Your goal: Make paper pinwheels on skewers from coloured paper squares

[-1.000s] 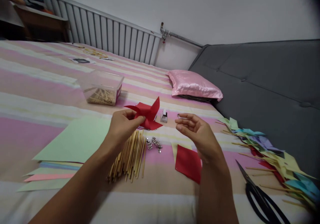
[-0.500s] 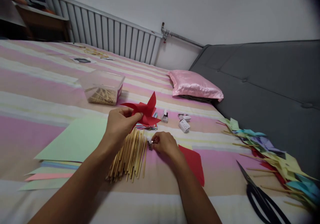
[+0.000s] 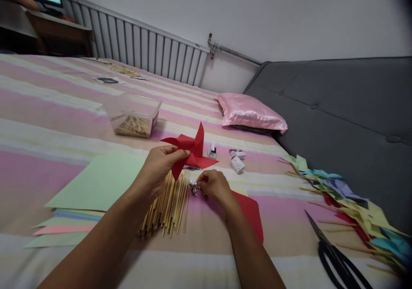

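My left hand is closed on a folded red paper pinwheel, held up above a bundle of wooden sticks on the striped bed. My right hand is down on the bed, its fingers pinched at a small pile of shiny silver pins. Whether a pin is between its fingertips, I cannot make out. A red paper square lies under and beside my right wrist.
Coloured paper sheets lie at the left, and a clear box of sticks sits behind them. Small white boxes, black scissors, a row of finished pinwheels and a pink pillow lie right, by a grey headboard.
My right hand dropped from mid-air to the pile of silver pins and pinches there. My left hand kept hold of the red pinwheel, shifting it slightly.
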Tool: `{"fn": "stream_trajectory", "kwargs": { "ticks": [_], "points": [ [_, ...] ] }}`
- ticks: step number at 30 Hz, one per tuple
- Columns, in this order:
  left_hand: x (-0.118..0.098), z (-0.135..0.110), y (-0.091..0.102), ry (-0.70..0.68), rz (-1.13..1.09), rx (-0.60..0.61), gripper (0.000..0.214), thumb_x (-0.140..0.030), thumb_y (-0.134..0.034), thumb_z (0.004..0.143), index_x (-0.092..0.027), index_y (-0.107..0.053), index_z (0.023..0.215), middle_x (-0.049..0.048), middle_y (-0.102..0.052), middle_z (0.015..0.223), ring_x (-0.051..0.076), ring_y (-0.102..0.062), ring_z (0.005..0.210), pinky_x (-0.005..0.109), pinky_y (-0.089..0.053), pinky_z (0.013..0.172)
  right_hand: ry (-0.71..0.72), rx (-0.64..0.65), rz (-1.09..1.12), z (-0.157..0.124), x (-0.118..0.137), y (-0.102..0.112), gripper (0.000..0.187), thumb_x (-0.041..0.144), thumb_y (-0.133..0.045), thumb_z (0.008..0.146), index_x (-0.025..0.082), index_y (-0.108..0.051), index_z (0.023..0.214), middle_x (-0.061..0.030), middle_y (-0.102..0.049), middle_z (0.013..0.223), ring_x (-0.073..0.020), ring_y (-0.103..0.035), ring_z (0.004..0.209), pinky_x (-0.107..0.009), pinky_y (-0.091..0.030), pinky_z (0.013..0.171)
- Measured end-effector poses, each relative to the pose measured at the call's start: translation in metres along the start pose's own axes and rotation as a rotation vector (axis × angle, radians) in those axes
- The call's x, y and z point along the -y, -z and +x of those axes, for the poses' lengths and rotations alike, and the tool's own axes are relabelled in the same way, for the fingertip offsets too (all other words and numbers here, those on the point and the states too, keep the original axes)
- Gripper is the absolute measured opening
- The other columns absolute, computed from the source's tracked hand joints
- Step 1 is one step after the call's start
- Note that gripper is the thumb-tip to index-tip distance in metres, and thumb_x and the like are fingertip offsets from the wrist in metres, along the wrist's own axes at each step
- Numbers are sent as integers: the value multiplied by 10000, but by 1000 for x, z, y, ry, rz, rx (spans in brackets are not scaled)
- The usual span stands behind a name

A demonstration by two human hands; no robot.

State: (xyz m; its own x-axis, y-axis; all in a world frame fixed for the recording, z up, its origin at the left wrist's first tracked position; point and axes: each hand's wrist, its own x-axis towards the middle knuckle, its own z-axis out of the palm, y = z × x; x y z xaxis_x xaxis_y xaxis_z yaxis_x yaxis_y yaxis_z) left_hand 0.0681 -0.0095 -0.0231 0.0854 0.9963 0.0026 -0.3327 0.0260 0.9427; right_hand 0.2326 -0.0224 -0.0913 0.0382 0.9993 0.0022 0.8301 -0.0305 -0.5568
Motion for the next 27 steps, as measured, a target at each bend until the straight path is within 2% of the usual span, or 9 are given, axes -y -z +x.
{"fn": "stream_trajectory", "kwargs": {
  "ticks": [9,19,27],
  "points": [
    [0,1,1,-3,27,-15,165,-189,-751,539,-130,-600,509,-19,-574,493,75,-460,478,210,-304,474,-6,31,101,2,-6,3,197,119,-571,669,202,-737,734,-29,-731,720,-157,-658,673,-213,-425,565],
    [0,1,1,-24,48,-14,156,-192,-743,558,-128,-606,520,-21,-574,496,73,-463,482,208,-298,482,-9,-1,174,4,-9,3,232,68,-535,637,178,-727,709,-39,-719,691,-154,-648,642,-223,-444,580],
    [1,1,1,-49,63,-7,175,-194,-744,570,-138,-594,500,-27,-553,483,74,-455,477,222,-295,488,-3,-25,295,6,-14,1,208,81,-531,667,147,-689,784,-44,-694,675,-140,-634,597,-218,-454,555]
  ]
}}
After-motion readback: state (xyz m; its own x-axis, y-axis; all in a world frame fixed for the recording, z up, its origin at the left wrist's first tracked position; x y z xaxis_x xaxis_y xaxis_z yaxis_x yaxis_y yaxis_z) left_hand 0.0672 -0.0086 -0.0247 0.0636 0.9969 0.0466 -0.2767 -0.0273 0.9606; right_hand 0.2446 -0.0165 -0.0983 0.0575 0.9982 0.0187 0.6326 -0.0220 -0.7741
